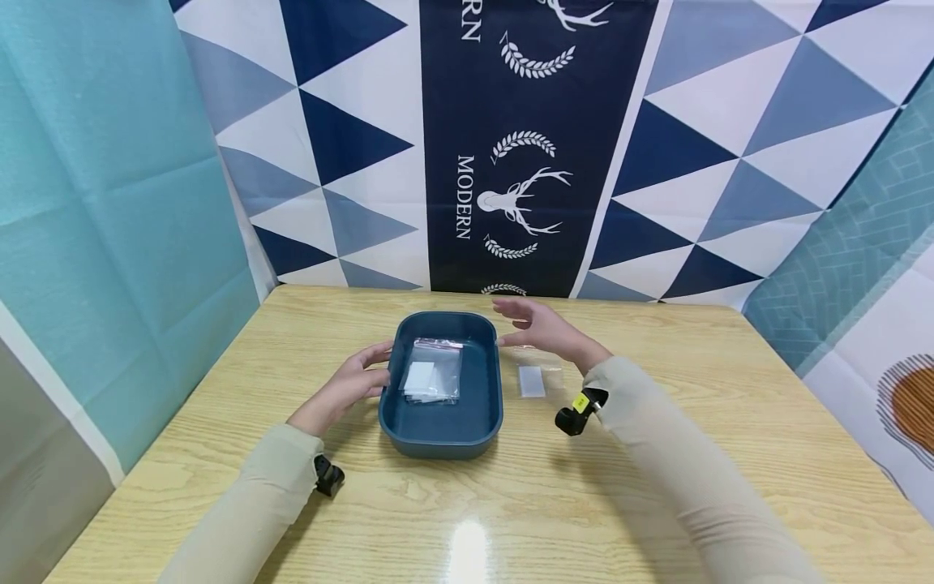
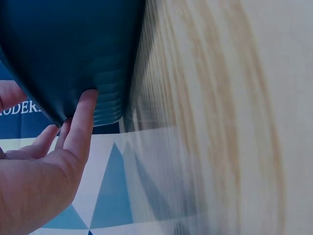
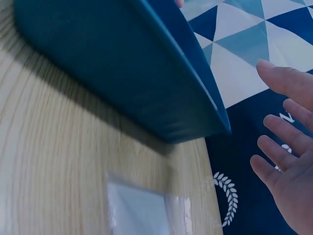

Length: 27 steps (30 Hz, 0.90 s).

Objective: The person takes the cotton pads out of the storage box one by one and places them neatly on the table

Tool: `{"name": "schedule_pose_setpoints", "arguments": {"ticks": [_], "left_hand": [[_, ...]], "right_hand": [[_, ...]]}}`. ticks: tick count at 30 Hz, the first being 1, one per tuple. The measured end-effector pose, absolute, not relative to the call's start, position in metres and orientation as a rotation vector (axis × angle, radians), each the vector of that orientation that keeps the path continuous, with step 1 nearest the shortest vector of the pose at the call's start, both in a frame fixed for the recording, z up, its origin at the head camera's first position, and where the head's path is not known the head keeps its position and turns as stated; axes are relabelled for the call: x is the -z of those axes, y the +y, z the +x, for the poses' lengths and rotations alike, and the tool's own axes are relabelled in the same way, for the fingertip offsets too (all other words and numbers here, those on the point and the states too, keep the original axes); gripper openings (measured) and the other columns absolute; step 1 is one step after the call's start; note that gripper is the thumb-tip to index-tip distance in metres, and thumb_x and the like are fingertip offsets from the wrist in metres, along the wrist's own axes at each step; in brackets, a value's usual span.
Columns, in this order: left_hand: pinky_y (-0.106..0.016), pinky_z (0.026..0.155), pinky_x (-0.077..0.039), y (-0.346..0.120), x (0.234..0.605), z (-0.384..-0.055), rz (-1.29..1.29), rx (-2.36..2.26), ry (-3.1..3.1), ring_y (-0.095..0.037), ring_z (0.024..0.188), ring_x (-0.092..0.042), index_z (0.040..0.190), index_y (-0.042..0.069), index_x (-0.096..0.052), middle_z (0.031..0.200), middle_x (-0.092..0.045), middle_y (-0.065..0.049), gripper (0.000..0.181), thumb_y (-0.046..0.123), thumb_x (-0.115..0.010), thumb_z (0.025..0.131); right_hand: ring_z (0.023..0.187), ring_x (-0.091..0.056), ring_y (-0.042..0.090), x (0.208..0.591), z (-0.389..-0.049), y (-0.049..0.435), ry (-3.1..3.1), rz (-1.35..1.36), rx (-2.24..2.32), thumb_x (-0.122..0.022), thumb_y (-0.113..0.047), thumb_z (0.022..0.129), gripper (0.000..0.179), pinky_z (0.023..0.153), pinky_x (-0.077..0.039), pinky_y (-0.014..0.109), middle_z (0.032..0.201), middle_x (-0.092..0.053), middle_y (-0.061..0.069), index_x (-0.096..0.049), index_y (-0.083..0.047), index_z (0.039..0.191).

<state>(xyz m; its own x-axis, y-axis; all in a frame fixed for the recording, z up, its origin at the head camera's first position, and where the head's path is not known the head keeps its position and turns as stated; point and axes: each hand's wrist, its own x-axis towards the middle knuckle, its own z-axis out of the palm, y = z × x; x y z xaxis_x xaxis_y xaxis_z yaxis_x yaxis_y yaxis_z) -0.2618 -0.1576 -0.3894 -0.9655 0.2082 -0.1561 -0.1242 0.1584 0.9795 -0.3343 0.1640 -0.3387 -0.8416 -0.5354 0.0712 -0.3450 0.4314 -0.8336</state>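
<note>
A dark blue, rounded rectangular bin (image 1: 479,405) stands on the table with several small clear zip bags (image 1: 443,375) inside, white cards showing through the plastic. My left hand (image 1: 349,383) is at the bin's left side. In the left wrist view its fingers (image 2: 84,115) lie extended against the outer wall, and the thumb is by the rim. Near the bin's far right corner is my right hand (image 1: 538,326), its fingers spread and nothing held. The right wrist view shows this hand (image 3: 296,142) apart from the bin wall. Below it a clear bag with a white card (image 1: 532,381) lies flat.
The bin and the loose bag rest on a light wood table (image 1: 613,503). A patterned cloth (image 1: 365,146) hangs along its back edge, and a turquoise cloth (image 1: 109,203) hangs on the left. Each wrist carries a small black camera (image 1: 572,419).
</note>
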Motion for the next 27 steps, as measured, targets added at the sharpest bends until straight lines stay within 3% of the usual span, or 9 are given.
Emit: {"name": "schedule_pose_setpoints", "arguments": {"ticks": [8,17,27], "left_hand": [[-0.044,0.094,-0.043,-0.159,0.391,-0.262,0.097,-1.886,2.178,-0.035,0.119,-0.047,0.146,0.008,-0.028,0.143,-0.031,-0.019,0.065,0.008,-0.057,0.087],[-0.044,0.094,-0.043,-0.158,0.392,-0.263,0.088,-1.877,2.189,-0.034,0.119,-0.047,0.146,0.009,-0.029,0.143,-0.032,-0.018,0.065,0.007,-0.056,0.087],[-0.042,0.092,-0.045,-0.157,0.391,-0.262,0.1,-1.882,2.195,-0.034,0.117,-0.048,0.146,0.008,-0.029,0.142,-0.032,-0.019,0.064,0.007,-0.056,0.088]], "right_hand": [[0.13,-0.034,0.033,0.318,-0.326,0.144,2.421,-0.705,1.419,-0.071,-0.009,0.081,0.066,0.104,-0.029,0.049,0.141,-0.041,0.016,-0.04,-0.006,0.139],[0.128,-0.039,0.025,0.331,-0.343,0.132,2.461,-0.677,1.416,-0.072,-0.016,0.081,0.062,0.102,-0.035,0.043,0.137,-0.046,0.006,-0.045,-0.016,0.137],[0.127,-0.04,0.023,0.33,-0.344,0.119,2.448,-0.678,1.447,-0.073,-0.017,0.081,0.063,0.104,-0.033,0.042,0.137,-0.046,0.007,-0.044,-0.014,0.137]]}}
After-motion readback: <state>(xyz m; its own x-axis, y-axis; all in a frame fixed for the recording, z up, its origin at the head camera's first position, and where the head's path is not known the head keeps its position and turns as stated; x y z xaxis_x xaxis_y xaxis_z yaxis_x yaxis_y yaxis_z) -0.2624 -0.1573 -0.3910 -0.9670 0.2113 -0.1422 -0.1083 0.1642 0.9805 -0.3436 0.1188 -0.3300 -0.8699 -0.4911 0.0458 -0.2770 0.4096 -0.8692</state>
